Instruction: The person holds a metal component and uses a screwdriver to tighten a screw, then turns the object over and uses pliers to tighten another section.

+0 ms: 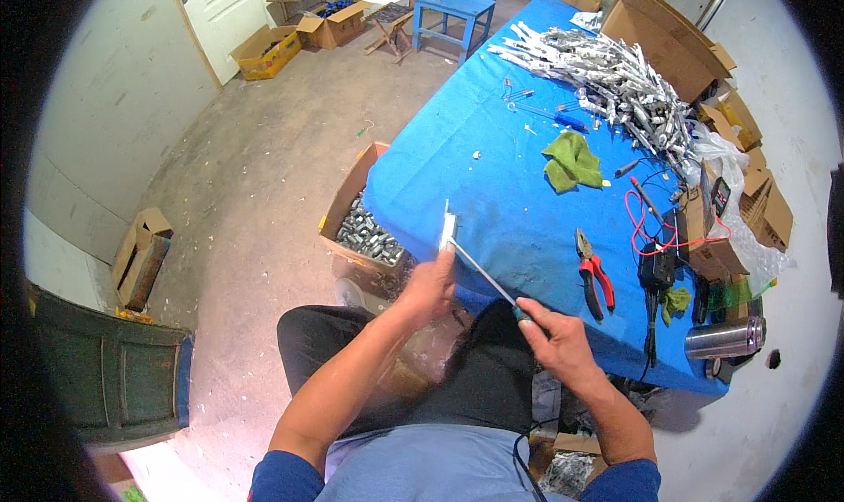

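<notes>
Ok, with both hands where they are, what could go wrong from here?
The thin-shafted tool in the right hand reaches the small silvery piece close to the left hand's fingers, so a slip could jab them.

The piece is near the edge of the blue-covered table; if the grip loosens, it might fall.

The red-handled pliers lie near the table's front edge, where the right arm might knock them.
</notes>
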A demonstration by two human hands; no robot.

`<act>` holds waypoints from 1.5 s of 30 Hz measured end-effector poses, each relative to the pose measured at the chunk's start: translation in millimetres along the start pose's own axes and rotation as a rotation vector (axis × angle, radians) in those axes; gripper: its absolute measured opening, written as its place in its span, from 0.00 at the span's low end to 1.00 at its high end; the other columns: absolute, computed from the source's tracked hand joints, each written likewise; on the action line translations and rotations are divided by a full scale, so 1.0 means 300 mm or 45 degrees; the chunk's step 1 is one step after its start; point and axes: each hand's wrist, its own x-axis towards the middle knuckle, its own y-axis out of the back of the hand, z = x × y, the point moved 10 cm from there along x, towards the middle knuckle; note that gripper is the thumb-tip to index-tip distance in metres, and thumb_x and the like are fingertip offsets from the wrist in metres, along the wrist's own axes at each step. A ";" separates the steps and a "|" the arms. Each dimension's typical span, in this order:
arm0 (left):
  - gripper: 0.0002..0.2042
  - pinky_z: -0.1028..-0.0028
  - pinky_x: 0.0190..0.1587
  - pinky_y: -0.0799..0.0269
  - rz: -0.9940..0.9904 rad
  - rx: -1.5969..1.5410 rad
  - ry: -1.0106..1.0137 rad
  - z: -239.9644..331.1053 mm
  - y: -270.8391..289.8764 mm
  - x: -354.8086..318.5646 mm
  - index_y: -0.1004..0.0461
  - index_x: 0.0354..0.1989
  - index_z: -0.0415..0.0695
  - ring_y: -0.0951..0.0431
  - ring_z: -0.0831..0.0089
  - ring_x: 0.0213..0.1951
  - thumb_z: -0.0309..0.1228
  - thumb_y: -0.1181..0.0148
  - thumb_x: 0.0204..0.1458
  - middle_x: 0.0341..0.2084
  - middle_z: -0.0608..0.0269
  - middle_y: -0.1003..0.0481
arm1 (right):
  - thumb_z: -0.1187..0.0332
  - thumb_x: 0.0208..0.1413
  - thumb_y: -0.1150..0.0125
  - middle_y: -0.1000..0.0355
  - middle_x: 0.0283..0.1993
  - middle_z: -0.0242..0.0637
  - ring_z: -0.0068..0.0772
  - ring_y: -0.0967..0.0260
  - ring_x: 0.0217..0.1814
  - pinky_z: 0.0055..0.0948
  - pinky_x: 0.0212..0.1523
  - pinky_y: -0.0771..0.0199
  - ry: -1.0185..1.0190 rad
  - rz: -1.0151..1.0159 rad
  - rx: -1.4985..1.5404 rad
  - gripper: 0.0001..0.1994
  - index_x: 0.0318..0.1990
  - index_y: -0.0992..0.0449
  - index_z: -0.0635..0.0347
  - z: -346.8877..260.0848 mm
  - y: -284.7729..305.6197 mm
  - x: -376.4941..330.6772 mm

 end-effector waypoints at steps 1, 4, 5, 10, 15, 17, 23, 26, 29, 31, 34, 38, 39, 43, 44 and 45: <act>0.25 0.74 0.16 0.53 0.024 -0.028 0.004 0.001 0.000 -0.002 0.41 0.20 0.51 0.48 0.77 0.13 0.57 0.54 0.64 0.12 0.74 0.45 | 0.69 0.57 0.38 0.23 0.31 0.47 0.45 0.24 0.30 0.34 0.32 0.25 0.032 -0.001 -0.127 0.17 0.55 0.24 0.58 -0.028 -0.005 -0.003; 0.25 0.74 0.17 0.53 -0.008 -0.055 0.008 0.013 -0.006 0.019 0.41 0.21 0.51 0.49 0.78 0.13 0.56 0.54 0.64 0.13 0.74 0.45 | 0.68 0.58 0.39 0.23 0.32 0.47 0.40 0.23 0.30 0.33 0.32 0.26 0.105 0.020 -0.355 0.17 0.55 0.23 0.56 -0.042 -0.017 -0.018; 0.26 0.75 0.16 0.55 -0.004 -0.067 0.008 0.011 -0.007 0.015 0.43 0.20 0.53 0.50 0.78 0.13 0.57 0.53 0.63 0.12 0.74 0.47 | 0.68 0.58 0.39 0.23 0.32 0.47 0.37 0.23 0.30 0.33 0.31 0.26 0.126 0.031 -0.404 0.17 0.56 0.23 0.56 -0.038 -0.021 -0.022; 0.27 0.77 0.15 0.59 0.031 -0.051 0.004 0.026 -0.007 -0.018 0.47 0.18 0.55 0.53 0.80 0.12 0.59 0.50 0.61 0.11 0.75 0.50 | 0.63 0.62 0.40 0.29 0.28 0.29 0.14 0.38 0.20 0.18 0.21 0.38 -0.620 -0.345 0.662 0.19 0.60 0.25 0.55 0.128 -0.016 0.028; 0.27 0.76 0.15 0.58 -0.031 -0.011 -0.025 0.016 -0.003 -0.008 0.47 0.18 0.56 0.53 0.80 0.12 0.60 0.50 0.61 0.11 0.75 0.49 | 0.64 0.62 0.40 0.28 0.26 0.29 0.16 0.36 0.24 0.20 0.25 0.35 -0.548 -0.282 0.534 0.18 0.58 0.23 0.54 0.133 -0.015 0.018; 0.27 0.76 0.15 0.58 -0.027 -0.028 -0.026 0.011 -0.008 -0.006 0.47 0.18 0.56 0.53 0.80 0.12 0.60 0.51 0.61 0.11 0.75 0.49 | 0.65 0.61 0.40 0.25 0.29 0.36 0.20 0.31 0.27 0.24 0.30 0.30 -0.286 -0.183 0.288 0.18 0.58 0.24 0.56 0.106 -0.002 0.019; 0.28 0.76 0.15 0.58 0.047 -0.070 0.011 0.003 -0.005 0.001 0.49 0.16 0.56 0.53 0.79 0.12 0.60 0.52 0.62 0.11 0.74 0.49 | 0.69 0.59 0.39 0.24 0.31 0.45 0.36 0.26 0.30 0.32 0.34 0.26 0.070 -0.036 -0.147 0.17 0.55 0.23 0.57 -0.027 0.013 0.026; 0.28 0.76 0.15 0.58 0.078 -0.057 0.019 0.014 -0.006 0.000 0.50 0.16 0.56 0.53 0.79 0.11 0.59 0.52 0.62 0.11 0.74 0.50 | 0.69 0.57 0.38 0.26 0.28 0.47 0.45 0.26 0.29 0.39 0.32 0.26 0.159 0.027 -0.436 0.17 0.54 0.24 0.56 -0.055 -0.004 -0.001; 0.28 0.75 0.15 0.59 0.041 -0.044 0.023 0.031 -0.021 -0.005 0.50 0.16 0.56 0.54 0.79 0.12 0.59 0.52 0.62 0.11 0.75 0.50 | 0.67 0.58 0.38 0.27 0.24 0.39 0.39 0.27 0.23 0.38 0.26 0.27 0.305 0.153 -0.351 0.17 0.56 0.24 0.54 -0.041 -0.012 -0.023; 0.28 0.75 0.15 0.59 0.028 -0.019 -0.002 0.027 -0.011 -0.015 0.50 0.16 0.56 0.54 0.79 0.12 0.59 0.52 0.62 0.11 0.75 0.50 | 0.66 0.60 0.39 0.28 0.25 0.32 0.28 0.30 0.22 0.32 0.25 0.29 -0.139 -0.106 0.091 0.18 0.58 0.24 0.53 0.103 -0.014 0.008; 0.28 0.75 0.15 0.60 0.026 0.032 -0.005 0.007 0.004 -0.009 0.49 0.16 0.56 0.54 0.79 0.12 0.59 0.52 0.62 0.11 0.75 0.50 | 0.64 0.62 0.41 0.31 0.25 0.24 0.16 0.36 0.25 0.23 0.26 0.32 -0.539 -0.291 0.474 0.19 0.60 0.25 0.52 0.133 -0.029 0.007; 0.27 0.75 0.15 0.60 -0.022 -0.012 -0.006 0.002 -0.006 -0.002 0.48 0.17 0.56 0.53 0.80 0.12 0.59 0.51 0.62 0.11 0.76 0.50 | 0.64 0.62 0.41 0.32 0.23 0.28 0.19 0.34 0.25 0.28 0.27 0.31 -0.380 -0.237 0.376 0.19 0.60 0.25 0.52 0.141 -0.019 0.015; 0.27 0.76 0.15 0.60 -0.040 -0.018 -0.004 -0.001 -0.007 -0.001 0.48 0.17 0.56 0.53 0.80 0.12 0.59 0.50 0.61 0.11 0.76 0.50 | 0.64 0.62 0.41 0.33 0.22 0.30 0.19 0.34 0.24 0.30 0.27 0.31 -0.290 -0.204 0.284 0.19 0.60 0.25 0.52 0.131 -0.017 0.015; 0.26 0.76 0.15 0.59 0.002 -0.002 -0.017 0.000 0.000 -0.005 0.46 0.19 0.55 0.52 0.80 0.12 0.59 0.50 0.61 0.12 0.76 0.49 | 0.64 0.62 0.41 0.30 0.23 0.33 0.22 0.31 0.25 0.30 0.30 0.29 0.106 -0.069 -0.244 0.18 0.59 0.25 0.52 0.002 0.006 0.018; 0.26 0.76 0.15 0.58 -0.001 -0.003 -0.021 0.001 -0.003 -0.005 0.45 0.19 0.55 0.51 0.80 0.12 0.59 0.50 0.61 0.12 0.76 0.48 | 0.64 0.62 0.41 0.30 0.23 0.32 0.21 0.31 0.26 0.29 0.30 0.29 -0.026 -0.108 -0.066 0.18 0.59 0.25 0.53 0.034 0.000 0.018; 0.26 0.76 0.15 0.58 -0.006 -0.004 -0.025 0.004 -0.006 -0.004 0.45 0.20 0.55 0.51 0.80 0.12 0.59 0.50 0.61 0.12 0.75 0.48 | 0.64 0.62 0.41 0.30 0.23 0.32 0.21 0.31 0.26 0.29 0.30 0.29 -0.158 -0.145 0.111 0.19 0.60 0.26 0.54 0.068 -0.011 0.015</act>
